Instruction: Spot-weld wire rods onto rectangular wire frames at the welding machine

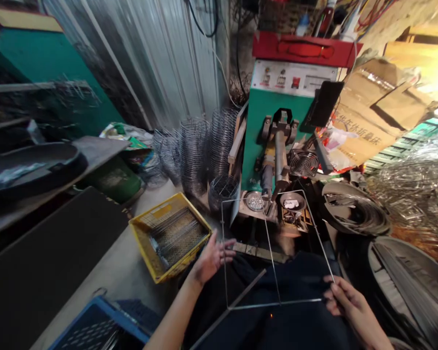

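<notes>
A rectangular wire frame [253,306] with a middle crosswire spans the space above my lap. My right hand [345,297] is closed around its near right corner, thumb and fingers pinching the wire. Beside the frame's left wire, my left hand [212,258] has its fingers spread; whether they touch the wire I cannot tell. The frame's far side reaches the lower electrode area of a green spot-welding machine [257,131]. Just there sits a round dish of small metal pieces [256,201]. A tiny orange glow shows against my dark clothing.
At left stands a yellow crate [142,243] holding thin rods, with a blue crate [95,316] nearer me. Stacked wire rings [195,155] rise behind. Round tubs [377,228] with metal strips and heaped wire parts [419,180] fill the right. A flat bar [246,289] crosses my lap.
</notes>
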Motion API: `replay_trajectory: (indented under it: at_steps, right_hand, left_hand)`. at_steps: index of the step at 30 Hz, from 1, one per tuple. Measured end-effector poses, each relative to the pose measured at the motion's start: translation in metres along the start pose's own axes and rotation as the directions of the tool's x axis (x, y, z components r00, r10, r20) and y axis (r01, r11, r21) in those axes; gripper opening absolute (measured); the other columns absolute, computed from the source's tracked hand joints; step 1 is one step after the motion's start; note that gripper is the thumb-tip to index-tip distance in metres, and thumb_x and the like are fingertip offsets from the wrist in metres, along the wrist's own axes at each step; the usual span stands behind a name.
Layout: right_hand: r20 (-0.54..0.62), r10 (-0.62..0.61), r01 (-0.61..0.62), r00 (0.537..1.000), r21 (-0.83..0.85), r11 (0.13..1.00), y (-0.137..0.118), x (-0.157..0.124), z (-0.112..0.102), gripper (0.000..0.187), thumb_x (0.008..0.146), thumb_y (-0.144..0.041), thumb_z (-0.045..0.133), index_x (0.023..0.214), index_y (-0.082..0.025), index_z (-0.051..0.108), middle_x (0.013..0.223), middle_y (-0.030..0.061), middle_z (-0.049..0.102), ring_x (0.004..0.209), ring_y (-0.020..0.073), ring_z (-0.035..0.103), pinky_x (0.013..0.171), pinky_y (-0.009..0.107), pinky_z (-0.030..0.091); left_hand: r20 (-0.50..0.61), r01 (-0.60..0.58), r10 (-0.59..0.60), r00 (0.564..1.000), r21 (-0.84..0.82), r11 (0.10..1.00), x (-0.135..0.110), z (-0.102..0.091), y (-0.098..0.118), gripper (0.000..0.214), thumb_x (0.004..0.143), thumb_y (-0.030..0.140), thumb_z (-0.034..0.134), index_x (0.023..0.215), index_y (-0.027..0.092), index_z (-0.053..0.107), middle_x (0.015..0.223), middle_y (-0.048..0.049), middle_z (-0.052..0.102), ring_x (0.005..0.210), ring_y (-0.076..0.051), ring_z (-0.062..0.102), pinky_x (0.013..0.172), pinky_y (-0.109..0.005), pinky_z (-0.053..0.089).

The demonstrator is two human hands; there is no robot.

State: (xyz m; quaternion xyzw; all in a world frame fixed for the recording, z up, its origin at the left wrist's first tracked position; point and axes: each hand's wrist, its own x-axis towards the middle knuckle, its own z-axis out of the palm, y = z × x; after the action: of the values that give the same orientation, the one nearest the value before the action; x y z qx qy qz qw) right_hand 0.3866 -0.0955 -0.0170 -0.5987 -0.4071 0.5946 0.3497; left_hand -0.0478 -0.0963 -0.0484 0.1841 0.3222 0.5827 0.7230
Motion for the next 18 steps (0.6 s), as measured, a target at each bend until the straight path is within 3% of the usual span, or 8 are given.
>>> replay_trajectory:
  at_steps: [4,8,13,18]
  right_hand:
    - [-0.004,0.026,-0.026,1.000,-0.069,0.997,0.016,-0.032,-0.020,0.048,0.073,-0.060,0.075,0.098,-0.020,0.066,0.070,0.0025,0.064,0.056,0.0160,0.060,0.052,0.026,0.050]
    - [-0.011,-0.024,0.023,1.000,-0.086,0.996,0.012,-0.032,-0.024,0.050,0.071,-0.063,0.074,0.095,-0.020,0.067,0.069,0.0033,0.065,0.055,0.0182,0.062,0.051,0.028,0.052]
    - [-0.075,-0.129,0.122,0.989,-0.093,0.988,0.003,-0.012,-0.026,0.054,0.065,-0.065,0.076,0.091,-0.018,0.070,0.070,0.0052,0.068,0.054,0.0189,0.063,0.051,0.028,0.055]
    - [-0.195,-0.237,0.215,0.952,-0.126,0.968,0.001,0.037,-0.037,0.056,0.066,-0.064,0.073,0.098,-0.018,0.071,0.088,0.0110,0.075,0.074,0.0279,0.072,0.067,0.033,0.062]
  left_hand:
    - [-0.013,0.044,-0.046,0.999,-0.109,0.993,0.021,0.006,0.037,0.057,0.097,0.050,0.040,0.146,0.025,0.025,0.114,-0.0198,0.068,0.073,-0.023,0.072,0.067,-0.036,0.055]
    - [0.048,0.095,-0.099,0.994,0.092,0.991,0.029,0.026,0.075,0.048,0.095,0.047,0.047,0.126,0.012,0.055,0.076,-0.0106,0.070,0.050,-0.017,0.064,0.048,-0.026,0.050]
    - [0.163,-0.002,-0.057,0.985,0.342,0.940,0.010,0.062,0.112,0.034,0.088,0.038,0.061,0.100,0.008,0.071,0.045,0.0038,0.048,0.030,-0.004,0.030,0.033,-0.015,0.023]
    - [0.265,-0.088,-0.084,0.961,0.578,0.811,-0.018,0.113,0.138,0.037,0.082,0.041,0.066,0.089,0.005,0.073,0.043,0.0021,0.047,0.034,-0.005,0.030,0.036,-0.018,0.018]
